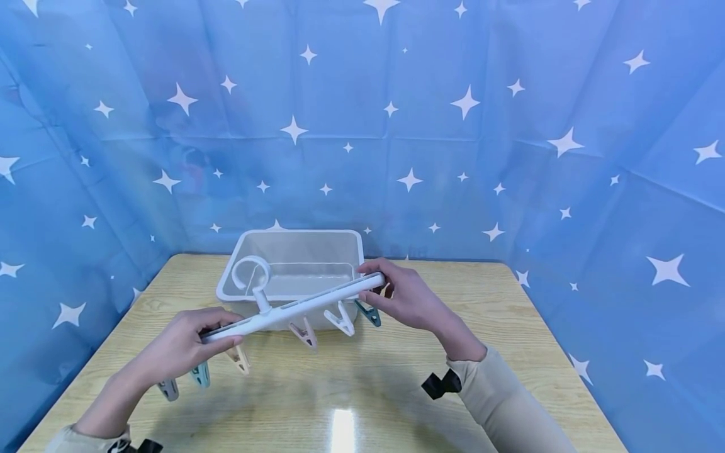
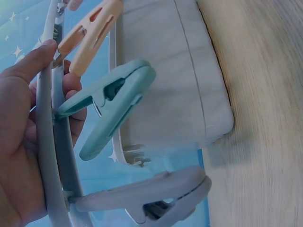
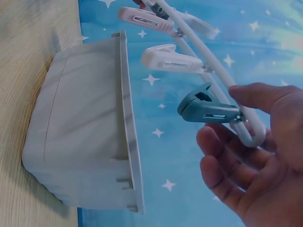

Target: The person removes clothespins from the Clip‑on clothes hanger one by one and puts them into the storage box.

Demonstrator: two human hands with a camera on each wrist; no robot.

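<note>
A white clip hanger [image 1: 306, 306] with a round hook [image 1: 249, 272] is held tilted above the table, its right end higher. Near its left end, my left hand [image 1: 184, 343] grips the bar between thumb and fingers. My right hand [image 1: 404, 294] pinches the right end. Several clothespins dangle below: in the left wrist view a peach clip [image 2: 90, 35], a teal clip [image 2: 118, 101] and a grey clip [image 2: 151, 196]; in the right wrist view a dark green clip [image 3: 208, 106], a white clip [image 3: 170, 60] and a pinkish clip [image 3: 144, 20].
Behind the hanger, a light grey plastic bin [image 1: 308, 236] stands on the wooden table [image 1: 453, 302], near its back edge. No contents show in its visible inside. Blue star-printed curtains [image 1: 362, 82] surround the table at the back and sides.
</note>
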